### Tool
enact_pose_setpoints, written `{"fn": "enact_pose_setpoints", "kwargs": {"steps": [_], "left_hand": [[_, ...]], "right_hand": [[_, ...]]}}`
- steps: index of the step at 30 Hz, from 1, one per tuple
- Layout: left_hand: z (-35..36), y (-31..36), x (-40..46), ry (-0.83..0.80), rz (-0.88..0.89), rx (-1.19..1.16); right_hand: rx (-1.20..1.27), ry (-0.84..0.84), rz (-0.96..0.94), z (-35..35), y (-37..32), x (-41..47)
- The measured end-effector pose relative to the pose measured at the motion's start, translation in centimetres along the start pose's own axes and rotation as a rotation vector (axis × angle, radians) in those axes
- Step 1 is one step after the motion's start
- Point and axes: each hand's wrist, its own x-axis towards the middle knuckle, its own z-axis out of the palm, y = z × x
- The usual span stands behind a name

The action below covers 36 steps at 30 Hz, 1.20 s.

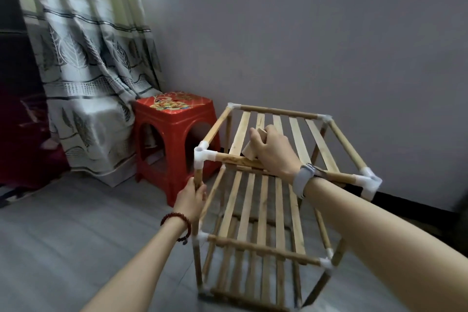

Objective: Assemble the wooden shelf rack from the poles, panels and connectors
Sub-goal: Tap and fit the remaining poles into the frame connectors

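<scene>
A wooden shelf rack stands upright on the floor, with three slatted tiers joined by poles and white plastic connectors. My left hand grips the front-left vertical pole just below the top corner connector. My right hand is over the top tier, closed around a short wooden block that rests against the top front pole. A watch sits on my right wrist and a bead bracelet on my left.
A red plastic stool stands just left of the rack, against a patterned curtain. A grey wall runs close behind the rack. Grey floor stretches to the left and front.
</scene>
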Motion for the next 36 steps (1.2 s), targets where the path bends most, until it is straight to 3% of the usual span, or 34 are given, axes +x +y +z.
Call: {"fn": "enact_pose_setpoints", "kwargs": {"steps": [4,11,22,31,36], "left_hand": [[-1.0,2.0,1.0,0.043,0.117,0.122],[-0.1,8.2,1.2,0.004,0.36,0.264],[12.5,16.2,-1.2,-0.314,0.631,0.243],[23.1,17.1,-3.3,-0.438,0.775,0.519],[25.9,13.2,-3.4,-0.518,0.766,0.733]], "right_hand": [[0.095,0.092,-0.08,-1.4,1.1,-0.2],[0.253,0.428,-0.123,-5.8,5.8,-0.8],[0.524,0.84,0.414,-12.8,20.0,-5.2],[0.554,0.838,0.758,-12.2,29.6,-12.5],[0.692,0.675,0.902,-7.1,33.2,-15.4]]}}
